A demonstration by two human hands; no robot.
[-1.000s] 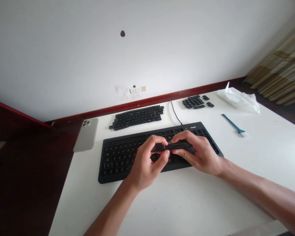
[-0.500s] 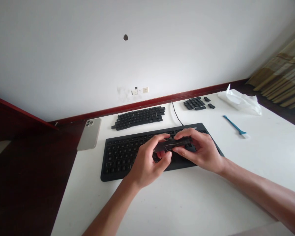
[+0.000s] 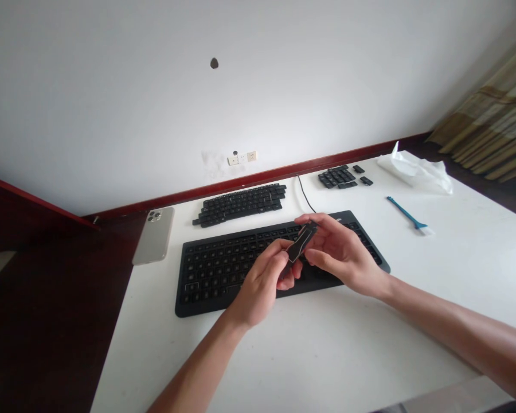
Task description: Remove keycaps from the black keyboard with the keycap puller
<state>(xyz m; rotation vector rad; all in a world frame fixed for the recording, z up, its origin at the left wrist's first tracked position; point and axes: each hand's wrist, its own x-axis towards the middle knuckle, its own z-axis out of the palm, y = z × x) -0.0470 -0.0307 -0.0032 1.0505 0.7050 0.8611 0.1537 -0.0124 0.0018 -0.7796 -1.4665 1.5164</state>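
Note:
A long black keycap bar is held tilted above the black keyboard, its far end raised. My left hand pinches the bar's near, lower end with closed fingers. My right hand grips its upper end between thumb and fingers. Both hands hover over the right half of the keyboard, whose key sockets look bare. A cable runs from the keyboard's back edge toward the wall.
A block of removed black keycaps lies behind the keyboard, and a smaller group of keycaps sits farther right. A phone lies face down at the white table's left edge. A blue brush and crumpled plastic bag lie at the right.
The bar was held flat just over the keyboard; now it is lifted and turned, with its right end tipped up and away. Both hands rose slightly with it.

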